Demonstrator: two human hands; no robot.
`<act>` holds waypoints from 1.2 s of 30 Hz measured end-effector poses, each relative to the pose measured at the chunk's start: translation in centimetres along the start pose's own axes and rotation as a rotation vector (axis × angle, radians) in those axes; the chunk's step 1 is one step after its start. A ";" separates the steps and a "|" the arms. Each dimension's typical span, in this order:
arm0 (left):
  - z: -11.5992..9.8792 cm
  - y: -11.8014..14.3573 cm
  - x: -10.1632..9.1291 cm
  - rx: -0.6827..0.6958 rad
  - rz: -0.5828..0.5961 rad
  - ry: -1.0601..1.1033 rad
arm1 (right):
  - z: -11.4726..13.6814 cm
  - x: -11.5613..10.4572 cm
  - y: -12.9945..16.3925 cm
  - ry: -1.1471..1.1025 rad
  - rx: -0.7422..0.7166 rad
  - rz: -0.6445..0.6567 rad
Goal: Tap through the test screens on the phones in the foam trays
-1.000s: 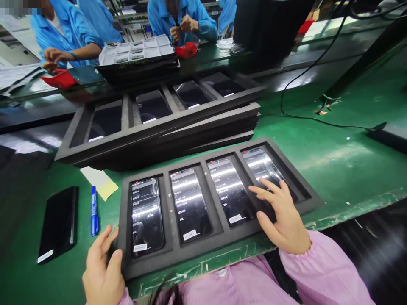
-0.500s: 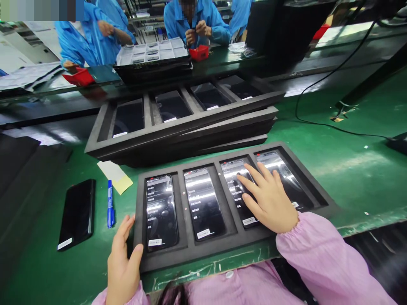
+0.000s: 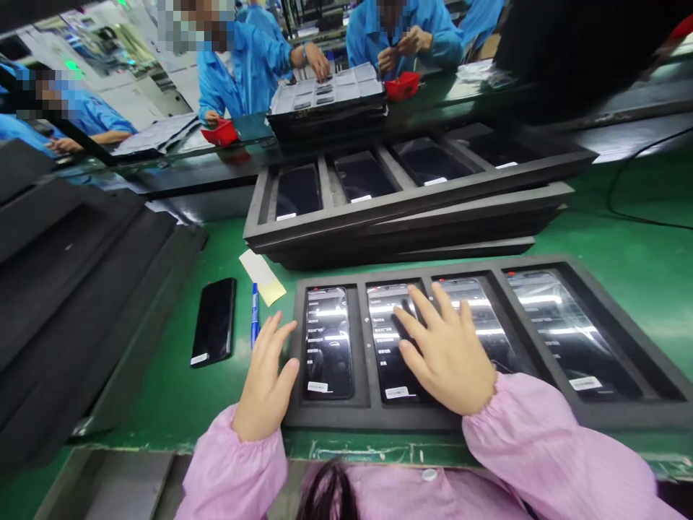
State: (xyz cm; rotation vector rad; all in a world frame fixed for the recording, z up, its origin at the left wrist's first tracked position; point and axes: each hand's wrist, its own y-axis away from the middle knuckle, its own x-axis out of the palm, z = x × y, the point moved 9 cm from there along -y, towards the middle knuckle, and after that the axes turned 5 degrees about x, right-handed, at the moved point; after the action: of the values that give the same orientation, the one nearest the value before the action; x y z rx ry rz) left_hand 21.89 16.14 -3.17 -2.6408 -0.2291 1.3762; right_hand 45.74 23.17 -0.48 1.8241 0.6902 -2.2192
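Resting flat, fingers spread, the right hand (image 3: 449, 354) is laid on the second phone (image 3: 387, 339) from the foam tray's (image 3: 346, 415) left end; nothing is gripped. The left hand (image 3: 265, 379), open, braces that end. Light, single-fingertip touches are best advised.

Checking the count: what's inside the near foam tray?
The near tray holds four lit phones, one per slot. The right hand covers part of the second phone; underneath the phones is hidden.

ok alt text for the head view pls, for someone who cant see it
A person's right hand rests on lit phones in a four-slot black foam tray while the left hand touches its left edge. A loose phone and blue marker lie left on the green bench.
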 end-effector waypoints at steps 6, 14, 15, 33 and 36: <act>-1.4 -1.8 1.3 0.040 0.079 -0.159 | 0.9 1.0 -0.4 0.019 -0.012 -0.020; -0.7 -2.5 2.3 -0.042 0.118 -0.203 | -4.5 -4.4 5.6 -0.265 0.092 -0.253; -0.5 -2.7 2.4 -0.050 0.124 -0.206 | -5.5 -4.8 6.6 -0.287 0.110 -0.274; 4.8 -1.6 2.3 -0.400 -0.052 0.229 | -20.4 -2.3 5.6 0.101 0.357 -0.236; 4.8 -1.7 2.4 -0.425 -0.059 0.236 | -19.8 -1.8 4.9 0.113 0.355 -0.175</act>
State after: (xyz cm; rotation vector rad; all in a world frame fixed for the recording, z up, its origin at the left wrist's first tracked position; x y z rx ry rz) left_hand 19.15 18.61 -7.45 -3.0744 -0.6251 1.0804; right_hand 65.59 27.76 -2.60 2.1410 0.5172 -2.4993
